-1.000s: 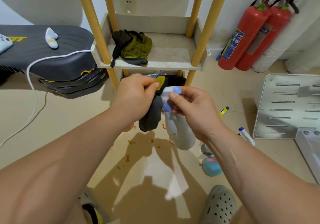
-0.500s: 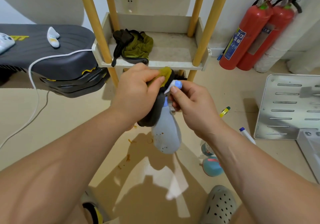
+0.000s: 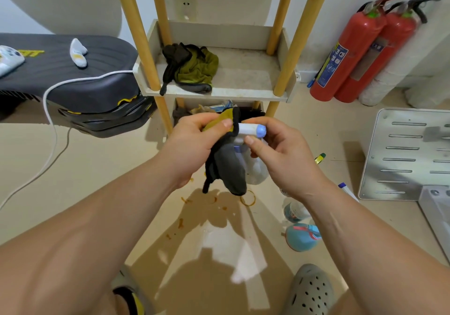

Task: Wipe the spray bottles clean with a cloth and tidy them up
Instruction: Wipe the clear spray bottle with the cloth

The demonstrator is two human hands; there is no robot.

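Left hand [image 3: 192, 142]: fingers curled, gripping a yellow-and-grey cloth [image 3: 229, 168] bunched against the sprayer head.
Right hand [image 3: 282, 154]: thumb and fingertips pinching the white spray bottle [image 3: 248, 129] just under its blue-tipped nozzle.
Bottle's place: in the air between both hands, its body hanging behind the cloth.
Floor by the right forearm: a teal bottle [image 3: 302, 238].
Straight ahead: a shelf [image 3: 219, 91] with a second cloth [image 3: 192, 69] crumpled on it.
Far right: red fire extinguishers [image 3: 353, 54] against the wall.
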